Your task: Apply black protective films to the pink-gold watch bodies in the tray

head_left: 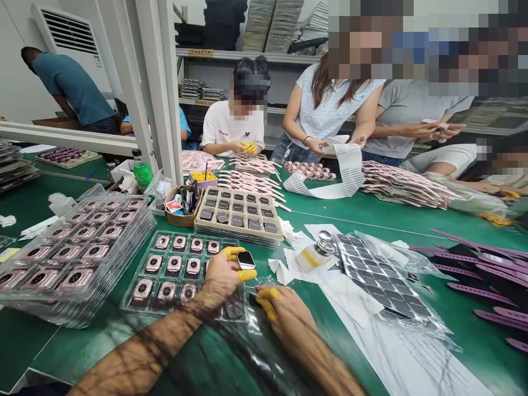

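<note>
My left hand (225, 275) pinches a small square watch case (246, 260) between fingers in yellow finger cots, its dark screen facing up. Beneath that hand lies a clear plastic tray (131, 300) with several pink watch cases (167, 290), backs and sensors upward. My right hand (284, 308) is low over the table beside the tray's right edge, by some clear film. Its fingers, also in yellow cots, are curled together, and whatever they grip is hidden. A glass bottle with a metal pump top (315, 254) and white wipes (281, 272) are just beyond it.
Stacked clear trays of watch cases (97, 250) stand left. Behind are a beige tray of dark square parts (236, 222), a cardboard box (181, 219) and a green bottle (142, 173). Dark sticker sheets (383, 280) and purple straps (487, 264) lie right. Several people work across the table.
</note>
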